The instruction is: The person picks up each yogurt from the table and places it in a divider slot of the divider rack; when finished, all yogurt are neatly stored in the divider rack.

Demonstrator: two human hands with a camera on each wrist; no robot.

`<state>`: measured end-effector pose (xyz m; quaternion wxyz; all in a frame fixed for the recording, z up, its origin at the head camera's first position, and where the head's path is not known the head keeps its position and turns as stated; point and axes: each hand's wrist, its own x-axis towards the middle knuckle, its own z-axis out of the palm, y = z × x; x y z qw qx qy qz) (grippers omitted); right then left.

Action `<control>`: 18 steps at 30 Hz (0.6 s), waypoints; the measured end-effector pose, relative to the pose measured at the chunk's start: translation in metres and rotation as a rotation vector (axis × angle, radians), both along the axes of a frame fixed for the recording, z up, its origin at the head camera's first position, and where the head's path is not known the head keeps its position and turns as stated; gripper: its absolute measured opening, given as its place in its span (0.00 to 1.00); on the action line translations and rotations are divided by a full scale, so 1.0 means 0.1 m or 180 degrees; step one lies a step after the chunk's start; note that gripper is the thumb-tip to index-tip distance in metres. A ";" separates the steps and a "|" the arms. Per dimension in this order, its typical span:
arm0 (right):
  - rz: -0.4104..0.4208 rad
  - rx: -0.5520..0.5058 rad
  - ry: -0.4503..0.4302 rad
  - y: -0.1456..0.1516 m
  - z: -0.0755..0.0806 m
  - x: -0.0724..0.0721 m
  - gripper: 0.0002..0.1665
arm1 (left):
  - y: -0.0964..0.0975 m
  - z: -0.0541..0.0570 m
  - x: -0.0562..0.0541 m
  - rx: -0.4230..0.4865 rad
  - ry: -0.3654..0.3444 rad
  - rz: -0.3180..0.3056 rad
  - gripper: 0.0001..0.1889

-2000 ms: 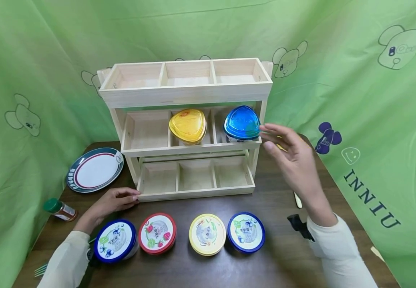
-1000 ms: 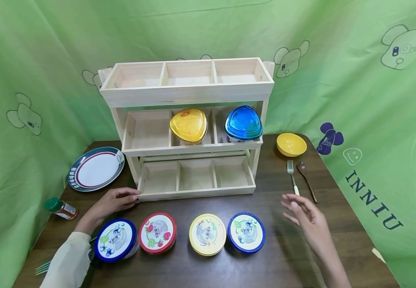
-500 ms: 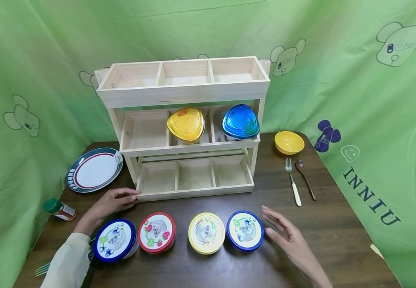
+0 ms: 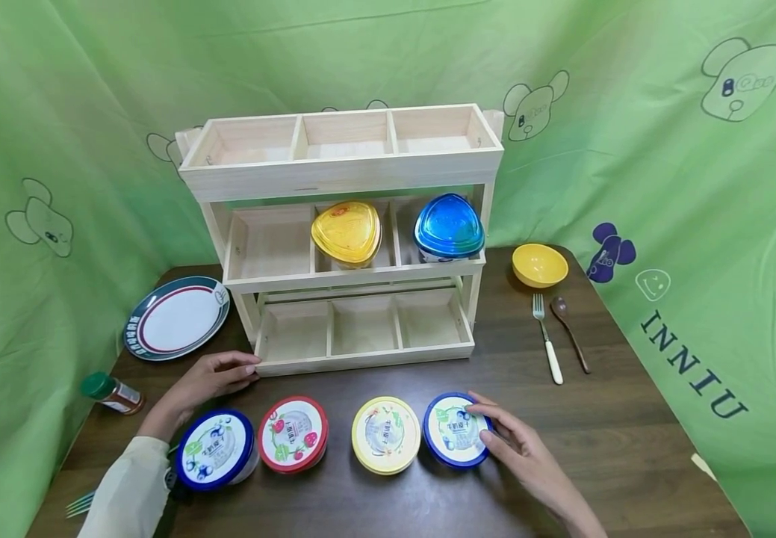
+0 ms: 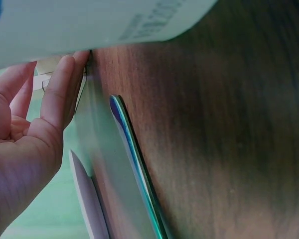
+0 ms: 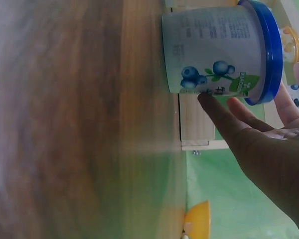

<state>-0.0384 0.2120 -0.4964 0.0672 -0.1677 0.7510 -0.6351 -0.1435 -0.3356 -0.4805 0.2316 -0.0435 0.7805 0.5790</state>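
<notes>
My right hand (image 4: pixel 520 450) is at the right side of a blue-lidded tub (image 4: pixel 456 432), its index finger and thumb over the lid's edge. In the right wrist view this tub (image 6: pixel 214 50) shows blueberries on its wall and stands on the table, fingers extended along its side. My left hand (image 4: pixel 216 376) touches the lower left corner of the wooden shelf (image 4: pixel 361 365) with its fingers extended. In a row left of the right hand's tub stand a yellow-lidded tub (image 4: pixel 385 436), a red-lidded tub (image 4: pixel 293 435) and another blue-lidded tub (image 4: pixel 216 450).
On the middle shelf sit a yellow-lidded container (image 4: pixel 347 233) and a blue-lidded container (image 4: pixel 449 226). To the right lie a yellow bowl (image 4: pixel 539 265), a fork (image 4: pixel 547 340) and a wooden spoon (image 4: pixel 570 335). A plate (image 4: pixel 175 317) and a green-capped spice jar (image 4: pixel 112 392) are at left.
My right hand has come down from beside the blue-lidded container on the middle shelf, past the fork, to the rightmost blue-lidded tub. The left hand has stayed at the shelf corner.
</notes>
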 end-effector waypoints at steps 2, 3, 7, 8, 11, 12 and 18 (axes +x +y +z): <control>-0.0012 0.0048 -0.0080 -0.02 0.00 0.01 0.20 | 0.00 -0.01 0.00 0.0006 -0.0011 0.0015 0.18; 0.0002 0.0058 -0.0131 -0.02 0.00 0.01 0.20 | 0.00 -0.01 -0.01 0.0006 0.0003 -0.0016 0.19; 0.0016 0.0116 -0.0333 -0.04 -0.02 0.02 0.20 | 0.00 -0.01 -0.01 0.0026 0.0023 -0.0047 0.19; 0.0019 0.0120 -0.0369 -0.04 -0.03 0.02 0.20 | 0.00 -0.01 -0.01 0.0029 0.0026 -0.0043 0.19; 0.0001 0.0153 -0.0364 -0.04 -0.04 0.02 0.21 | -0.01 -0.01 -0.01 0.0042 0.0034 -0.0058 0.19; -0.0001 0.0160 -0.0352 -0.04 -0.04 0.02 0.21 | -0.01 -0.02 -0.01 0.0047 0.0030 -0.0049 0.19; -0.0038 0.0162 -0.0325 -0.03 -0.05 0.01 0.21 | -0.01 -0.04 0.00 0.0078 0.0007 0.0005 0.19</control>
